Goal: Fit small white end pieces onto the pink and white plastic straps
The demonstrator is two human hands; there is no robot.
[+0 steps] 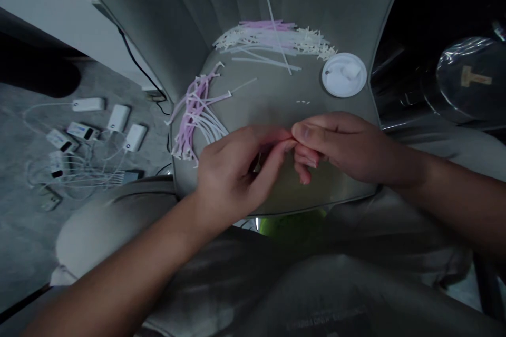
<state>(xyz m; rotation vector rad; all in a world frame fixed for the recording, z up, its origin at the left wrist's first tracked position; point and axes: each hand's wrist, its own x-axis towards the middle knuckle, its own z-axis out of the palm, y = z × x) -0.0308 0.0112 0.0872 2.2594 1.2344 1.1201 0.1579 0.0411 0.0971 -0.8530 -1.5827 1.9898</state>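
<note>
OK, left to right: white cabled devices (135, 137) on the floor, far left of frame. Purple-and-white strip bundle (192, 110) on the grey seat (272, 97), left of centre, just beside the left hand (231, 171). That hand's mid-frame, thumb and index tips together; can't tell what's between. Strip pile (272, 39) top centre, tiny white bits (303, 101) below it. Right hand (342, 142) right of centre, pinched at the left's fingertips, contents hidden. White dish (343, 86) upper right.
</note>
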